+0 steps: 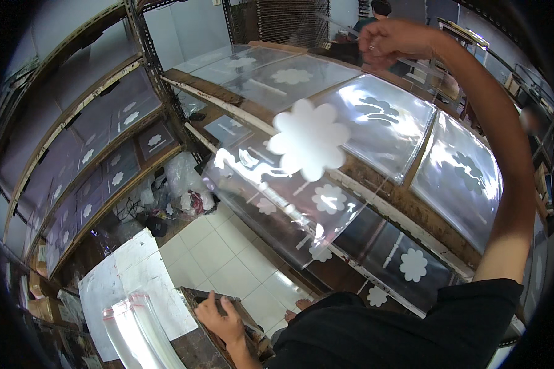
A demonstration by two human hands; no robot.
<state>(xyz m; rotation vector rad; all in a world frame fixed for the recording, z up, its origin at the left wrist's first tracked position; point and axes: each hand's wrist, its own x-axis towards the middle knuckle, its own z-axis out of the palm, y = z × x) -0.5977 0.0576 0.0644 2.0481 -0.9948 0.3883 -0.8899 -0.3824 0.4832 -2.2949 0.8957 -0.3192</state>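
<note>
On white tile floor point(228, 255) between metal shelving racks point(148, 58), wooden slats carry clear sheets with white flower prints. Right hand point(391, 40) raised, pinching top edge of a clear flower-printed sheet point(308, 147) hanging over the rack. Left hand point(221, 320) flat on a wooden board point(197, 298), gripping nothing; clear bag stack point(138, 332) beside it.

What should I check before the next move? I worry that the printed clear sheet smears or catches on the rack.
1. Right hand pinches the clear sheet's top edge: ok.
2. Sheet hangs free of the rack shelves: cannot tell.
3. White flower print untouched by fingers: ok.
4. Left hand braced on the board edge: ok.
5. An open rack slot within reach: cannot tell.
</note>
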